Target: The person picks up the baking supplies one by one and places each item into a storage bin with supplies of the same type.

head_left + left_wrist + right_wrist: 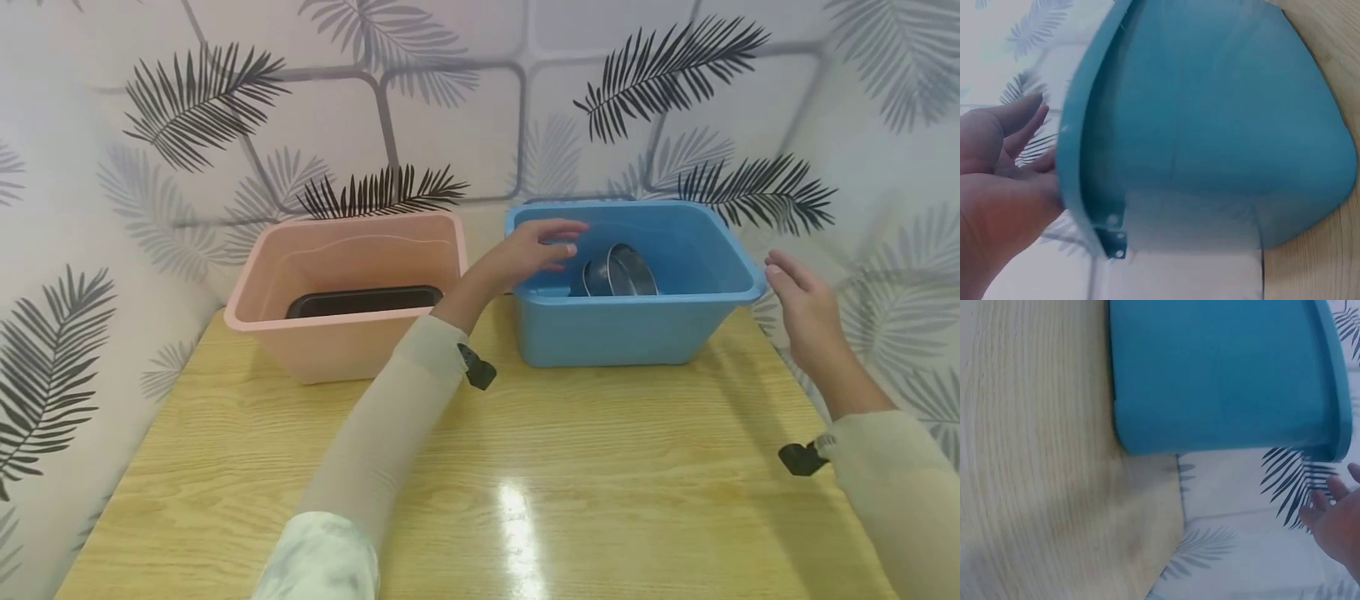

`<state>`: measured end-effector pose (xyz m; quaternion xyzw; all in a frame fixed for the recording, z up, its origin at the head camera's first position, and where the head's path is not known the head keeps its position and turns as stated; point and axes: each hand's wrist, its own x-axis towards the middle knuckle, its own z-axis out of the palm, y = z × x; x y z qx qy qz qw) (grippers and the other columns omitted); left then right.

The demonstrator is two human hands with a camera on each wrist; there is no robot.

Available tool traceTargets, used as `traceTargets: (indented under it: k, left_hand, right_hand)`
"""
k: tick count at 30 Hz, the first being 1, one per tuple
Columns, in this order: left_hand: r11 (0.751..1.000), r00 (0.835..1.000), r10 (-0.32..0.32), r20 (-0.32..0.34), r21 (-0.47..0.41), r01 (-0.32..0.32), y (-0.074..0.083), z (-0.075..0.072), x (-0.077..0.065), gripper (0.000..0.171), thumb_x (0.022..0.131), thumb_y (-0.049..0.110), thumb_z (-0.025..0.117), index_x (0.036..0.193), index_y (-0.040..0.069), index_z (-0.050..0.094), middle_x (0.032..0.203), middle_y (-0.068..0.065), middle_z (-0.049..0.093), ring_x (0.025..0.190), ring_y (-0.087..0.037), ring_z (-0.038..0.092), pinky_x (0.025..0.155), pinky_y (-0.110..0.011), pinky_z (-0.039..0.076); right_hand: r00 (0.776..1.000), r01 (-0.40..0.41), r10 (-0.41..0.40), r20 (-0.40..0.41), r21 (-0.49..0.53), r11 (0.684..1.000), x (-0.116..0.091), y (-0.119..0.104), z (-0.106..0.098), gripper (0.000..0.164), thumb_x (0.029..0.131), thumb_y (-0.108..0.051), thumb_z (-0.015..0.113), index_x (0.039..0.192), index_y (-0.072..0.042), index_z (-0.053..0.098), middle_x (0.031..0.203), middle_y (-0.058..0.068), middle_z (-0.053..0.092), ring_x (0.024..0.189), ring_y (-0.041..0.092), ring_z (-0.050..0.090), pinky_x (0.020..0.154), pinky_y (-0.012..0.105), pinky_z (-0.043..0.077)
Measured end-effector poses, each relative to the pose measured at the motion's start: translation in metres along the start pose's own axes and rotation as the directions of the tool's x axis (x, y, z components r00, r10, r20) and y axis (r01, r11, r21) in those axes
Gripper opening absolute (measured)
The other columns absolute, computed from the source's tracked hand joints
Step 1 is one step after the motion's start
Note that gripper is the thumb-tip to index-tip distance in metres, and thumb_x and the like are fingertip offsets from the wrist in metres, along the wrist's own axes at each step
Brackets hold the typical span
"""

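Note:
My left hand (534, 250) hovers over the left end of the blue plastic bin (603, 337), its fingers loosely bent and holding nothing. In the left wrist view this hand (1010, 181) is beside the bin's rim, and I cannot tell if it touches. Beyond the bin's right end, my right hand (810, 312) is raised with extended fingers and nothing in it. The right wrist view shows the fingers (1319, 509) just off the bin's corner. Inside the blue bin lie round grey metal tins (628, 273), one tilted on its side; the front wall partly hides them.
A pink plastic bin (345, 337) stands left of the blue one, with a dark, long pan (367, 300) inside. Both bins are at the back of the wooden table (600, 467), close to a leaf-patterned wall (465, 125). My left forearm passes in front of the pink bin's right side.

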<state>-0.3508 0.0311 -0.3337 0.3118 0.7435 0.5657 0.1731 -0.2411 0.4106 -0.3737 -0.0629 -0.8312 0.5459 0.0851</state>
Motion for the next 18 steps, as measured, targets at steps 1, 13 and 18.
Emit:
traceTargets:
  k: [1,13,18]
  left_hand:
    - [0.999,1.0,0.01,-0.017,0.036,-0.009,0.0,-0.001,-0.006,0.044,0.105,0.015,0.055,0.148,0.012,0.051,0.156,-0.007,0.046,0.135,-0.022,0.054,0.104,-0.035,0.053]
    - [0.936,0.962,0.089,-0.259,0.352,0.009,0.008,-0.002,-0.097,0.047,0.108,0.039,0.045,0.151,0.02,0.048,0.16,-0.005,0.037,0.145,-0.027,0.038,0.116,-0.05,0.04]
    - [0.804,0.93,0.131,-0.342,0.586,0.102,0.002,0.007,-0.135,0.047,0.108,0.04,0.045,0.149,0.019,0.05,0.16,-0.009,0.037,0.15,-0.034,0.028,0.122,-0.057,0.028]
  right_hand:
    - [1.0,-0.01,0.009,-0.005,-0.039,0.999,-0.001,-0.004,0.002,0.068,0.105,-0.053,0.039,0.162,-0.02,0.022,0.169,-0.001,0.019,0.157,0.024,0.01,0.128,0.051,0.012]
    - [0.974,0.226,-0.211,0.084,-0.304,0.925,-0.022,-0.045,0.047,0.068,0.108,-0.041,0.035,0.159,0.001,0.021,0.165,0.029,0.009,0.152,0.05,0.0,0.119,0.074,0.004]
    - [0.925,0.38,-0.355,0.137,-0.377,0.845,-0.038,-0.057,0.073,0.068,0.107,-0.039,0.04,0.156,0.007,0.026,0.162,0.031,0.016,0.151,0.052,0.003,0.117,0.075,0.0]
